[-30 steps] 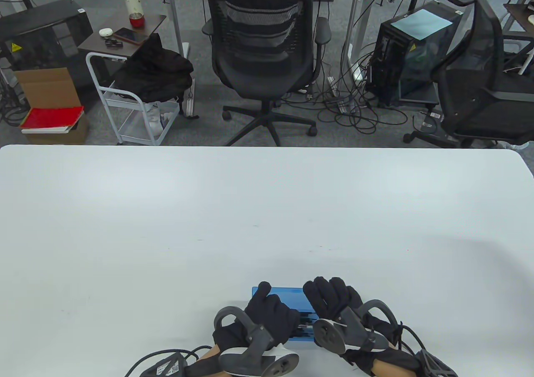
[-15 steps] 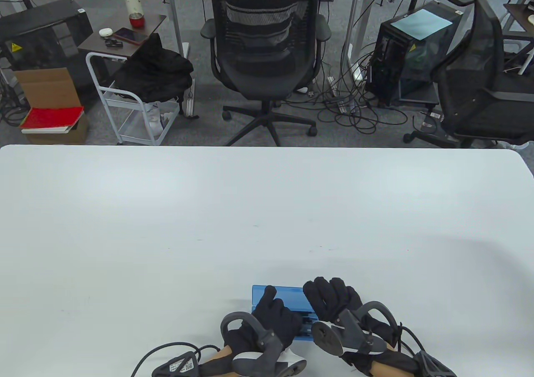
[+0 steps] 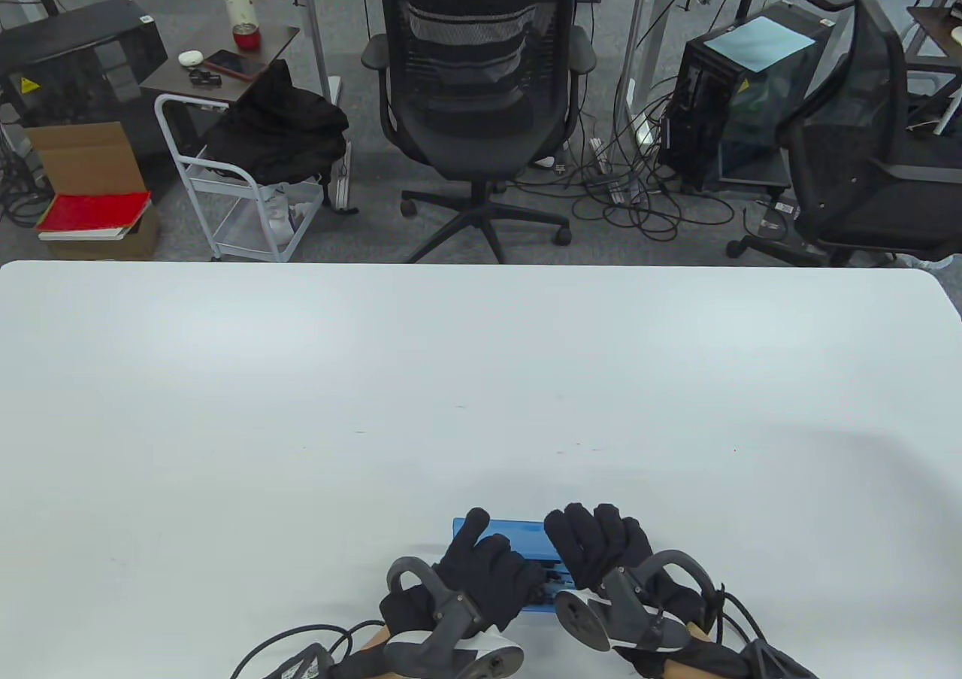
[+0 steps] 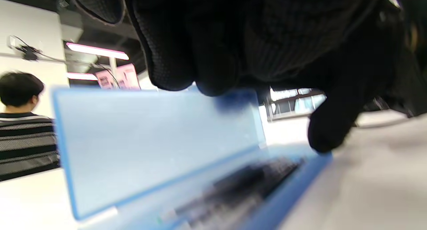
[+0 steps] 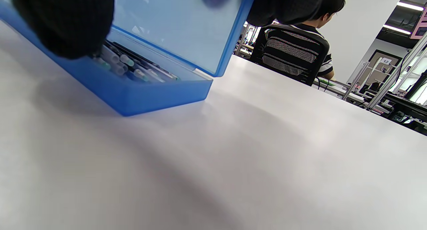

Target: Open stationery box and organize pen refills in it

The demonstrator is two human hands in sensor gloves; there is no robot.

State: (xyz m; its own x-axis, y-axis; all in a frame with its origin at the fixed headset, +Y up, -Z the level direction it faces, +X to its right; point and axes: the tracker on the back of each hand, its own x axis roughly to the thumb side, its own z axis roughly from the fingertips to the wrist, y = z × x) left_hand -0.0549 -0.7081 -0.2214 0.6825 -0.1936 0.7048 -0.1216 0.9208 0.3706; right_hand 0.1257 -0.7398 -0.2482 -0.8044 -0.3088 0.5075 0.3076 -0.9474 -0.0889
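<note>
A translucent blue stationery box (image 3: 526,535) lies near the table's front edge, its lid (image 4: 150,140) tilted partly up. Several pen refills (image 5: 133,65) lie side by side in the base (image 5: 140,93); they look blurred as refills (image 4: 247,180) in the left wrist view. My left hand (image 3: 485,566) reaches over the lid's left part, fingers on its top edge and thumb (image 4: 327,130) at the base's front rim. My right hand (image 3: 597,544) holds the right part the same way, fingers over the lid (image 5: 176,26) and thumb (image 5: 66,20) on the base's front wall.
The white table (image 3: 451,371) stretches wide and bare beyond the box. Past its far edge stand a black office chair (image 3: 477,70) and a person in a striped shirt (image 5: 293,53), well out of reach.
My left hand slid right and back, then returned forward with a finger over the lid's far edge. The right hand and the box stayed nearly still.
</note>
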